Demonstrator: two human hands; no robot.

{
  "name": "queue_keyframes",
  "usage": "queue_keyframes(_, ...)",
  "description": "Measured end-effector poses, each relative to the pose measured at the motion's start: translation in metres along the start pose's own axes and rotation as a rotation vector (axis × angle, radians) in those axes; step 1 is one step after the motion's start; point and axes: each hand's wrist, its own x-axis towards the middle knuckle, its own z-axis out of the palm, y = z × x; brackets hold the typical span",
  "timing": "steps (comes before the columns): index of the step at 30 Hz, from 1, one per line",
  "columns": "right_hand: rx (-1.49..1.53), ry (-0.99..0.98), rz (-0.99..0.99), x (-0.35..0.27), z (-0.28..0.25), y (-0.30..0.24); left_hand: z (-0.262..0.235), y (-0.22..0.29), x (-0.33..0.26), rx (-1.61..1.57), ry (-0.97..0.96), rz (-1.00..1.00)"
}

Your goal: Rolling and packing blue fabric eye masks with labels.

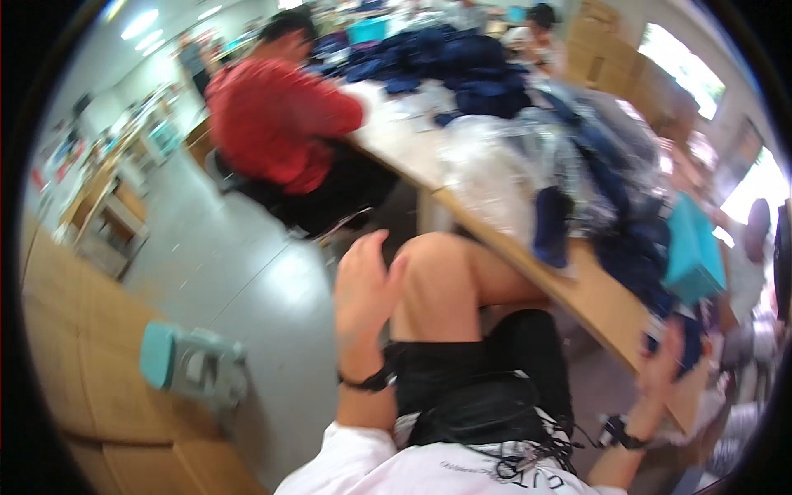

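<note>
My left hand (363, 285) is raised beside my bare left knee (437, 256), its fingers stretched out and the thumb apart, holding nothing. At the near end of the wooden-edged table, my right hand (662, 359) is blurred by motion. Close against it lies dark navy fabric (690, 346); whether the fingers grip it I cannot make out. More navy cloth (631, 260) spreads along the right side of the table, next to a turquoise box or bin (693, 247). A navy rolled or folded piece (551, 227) sits near the table edge (495, 235), beside clear plastic bags (491, 165).
A person in red (272, 115) sits on a chair at the table's left. A large navy garment heap (445, 62) covers the far tabletop. A turquoise-topped stool (194, 363) stands on the grey floor at left, beside cardboard boxes (107, 346). Other people are farther back.
</note>
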Motion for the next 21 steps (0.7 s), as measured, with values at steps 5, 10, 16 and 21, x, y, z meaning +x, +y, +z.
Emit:
queue_keyframes(5,0.600,-0.779,0.364,-0.024,0.035,-0.078,-0.003,0.013,-0.017,-0.139,-0.360,0.109)
queue_keyframes(10,0.097,-0.994,0.123,-0.011,0.017,-0.091,-0.001,0.021,-0.016,-0.232,-0.552,0.054)
queue_keyframes(16,-0.377,-0.170,-0.011,0.095,-0.030,-0.063,-0.002,0.021,-0.012,-0.198,-0.583,0.106)
queue_keyframes(21,-0.617,0.170,-0.178,0.145,-0.050,-0.091,-0.004,0.015,-0.013,-0.286,-0.534,0.081)
